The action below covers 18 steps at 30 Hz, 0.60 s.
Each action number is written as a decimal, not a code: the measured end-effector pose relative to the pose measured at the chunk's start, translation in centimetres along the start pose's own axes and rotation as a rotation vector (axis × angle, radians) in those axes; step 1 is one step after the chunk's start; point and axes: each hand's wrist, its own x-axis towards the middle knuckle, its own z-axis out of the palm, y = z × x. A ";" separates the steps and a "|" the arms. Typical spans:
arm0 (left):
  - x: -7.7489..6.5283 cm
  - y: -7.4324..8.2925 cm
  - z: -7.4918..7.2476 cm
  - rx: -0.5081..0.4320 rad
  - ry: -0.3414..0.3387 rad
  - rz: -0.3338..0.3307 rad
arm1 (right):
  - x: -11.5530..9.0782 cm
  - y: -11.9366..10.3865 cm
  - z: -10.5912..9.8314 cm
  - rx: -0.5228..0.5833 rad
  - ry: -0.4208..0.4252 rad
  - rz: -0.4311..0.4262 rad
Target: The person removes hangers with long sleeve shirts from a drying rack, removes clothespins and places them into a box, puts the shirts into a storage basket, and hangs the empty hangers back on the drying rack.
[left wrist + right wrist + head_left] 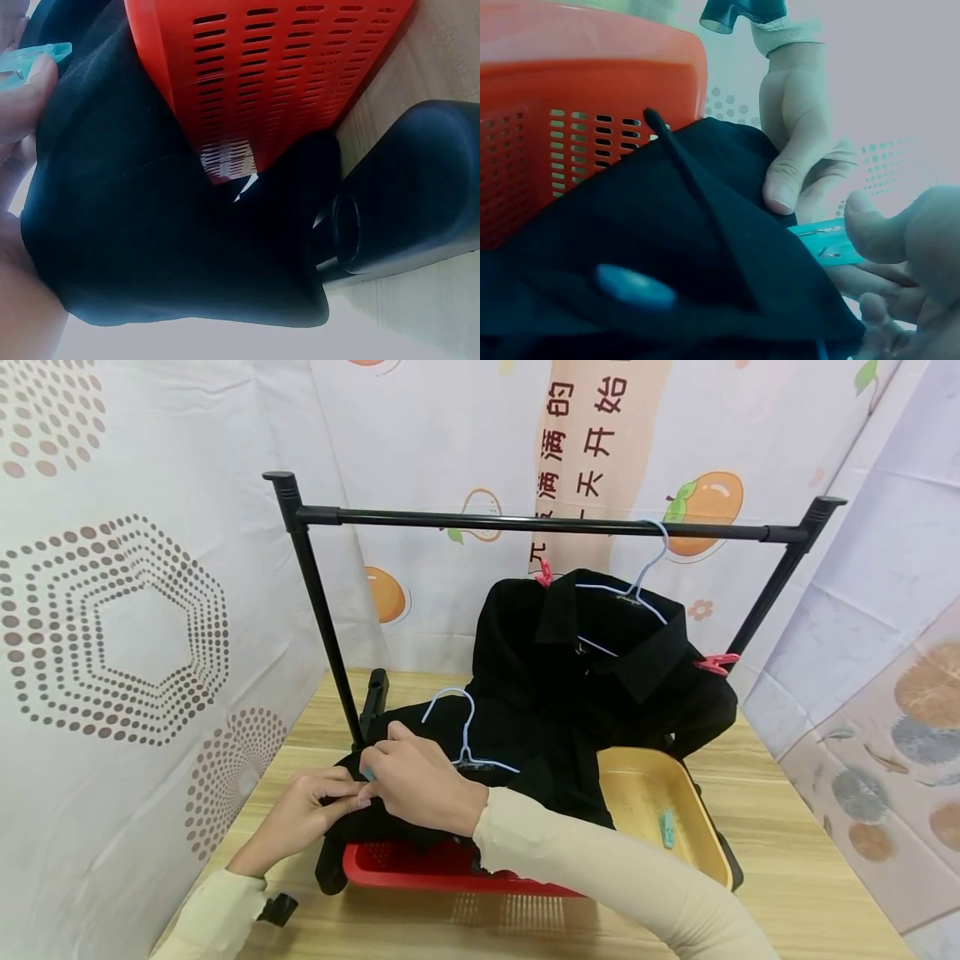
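Observation:
A black shirt (pixel 480 727) on a light blue hanger (pixel 467 739) lies across a red basket (pixel 450 882). My right hand (pixel 423 781) pinches a teal clothespin (pixel 826 241) between thumb and fingers at the garment's left shoulder edge. Beside it my left hand (pixel 307 814) holds the same black cloth (pixel 667 217), its thumb lying on the fabric in the right wrist view. The clothespin's tip reaches the cloth edge; whether it bites on the cloth I cannot tell. In the left wrist view the cloth (pixel 142 202) hangs down beside the basket.
A black rack (pixel 480 521) stands behind. From its bar hangs another black shirt (pixel 517 627) on a blue hanger (pixel 647 564), with a pink clothespin (pixel 543 574) and a second pink clothespin (pixel 717 663). A yellow tray (pixel 626 760) at right holds a teal clothespin (pixel 667 828).

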 end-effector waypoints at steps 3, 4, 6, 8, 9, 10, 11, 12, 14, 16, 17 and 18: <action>-0.1 -0.2 0.0 -0.002 0.003 0.020 | 0.0 0.0 0.3 -0.017 0.047 -0.027; -0.1 -0.2 0.0 -0.006 0.004 0.029 | -0.1 0.0 0.4 -0.017 0.058 -0.033; -0.1 -0.3 0.1 -0.012 0.005 0.047 | -0.1 0.1 0.4 -0.004 0.077 -0.045; -0.1 -0.3 0.2 -0.020 0.005 0.057 | -0.2 0.2 0.6 0.024 0.098 -0.059; 0.0 -0.3 0.2 -0.023 0.007 0.059 | -0.2 0.2 0.6 0.039 0.112 -0.066; 0.0 -0.2 0.2 -0.026 0.008 0.059 | -0.2 0.2 0.6 0.058 0.126 -0.073; 0.0 -0.2 0.2 -0.027 0.010 0.057 | -0.3 0.3 0.7 0.078 0.140 -0.077; 0.0 -0.1 0.2 -0.025 0.010 0.051 | -0.3 0.3 0.7 0.096 0.153 -0.082; 0.0 0.0 0.2 -0.021 0.006 0.036 | -0.3 0.3 0.8 0.129 0.179 -0.091; 0.0 0.1 0.2 -0.010 -0.001 0.012 | -0.3 0.3 0.7 0.165 0.193 -0.096; -0.1 0.1 0.2 -0.003 -0.004 -0.001 | -0.3 0.3 0.6 0.189 0.190 -0.093; -0.1 0.2 0.1 0.008 -0.007 -0.015 | -0.3 0.2 0.5 0.206 0.179 -0.088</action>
